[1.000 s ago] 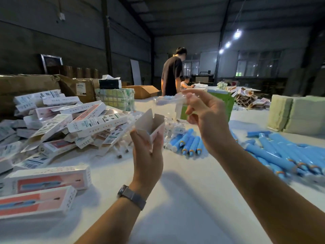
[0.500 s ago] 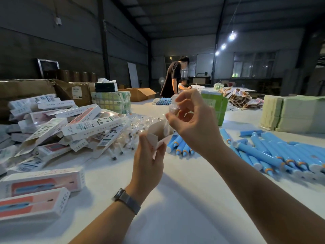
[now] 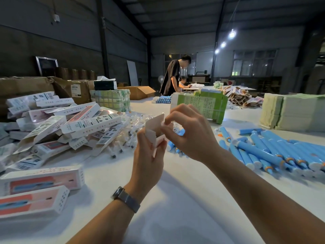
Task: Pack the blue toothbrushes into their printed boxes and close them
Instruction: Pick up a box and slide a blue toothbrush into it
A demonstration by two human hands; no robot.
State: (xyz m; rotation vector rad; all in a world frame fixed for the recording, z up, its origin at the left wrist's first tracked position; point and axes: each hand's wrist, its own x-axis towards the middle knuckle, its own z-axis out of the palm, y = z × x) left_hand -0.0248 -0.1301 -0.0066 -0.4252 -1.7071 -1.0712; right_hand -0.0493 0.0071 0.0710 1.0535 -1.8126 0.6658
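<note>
While left hand (image 3: 149, 156) grips box (image 3: 154, 131)—flaps seemingly open.

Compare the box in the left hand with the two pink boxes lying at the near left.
The held box is up in the air, gripped by the left hand, while the two pink boxes lie flat on the table. The held box's end flaps stand open, with the right hand pinching at them; the pink boxes look closed. The held box shows plain white card; the pink boxes show printed toothbrush fronts. All are card cartons.
</note>
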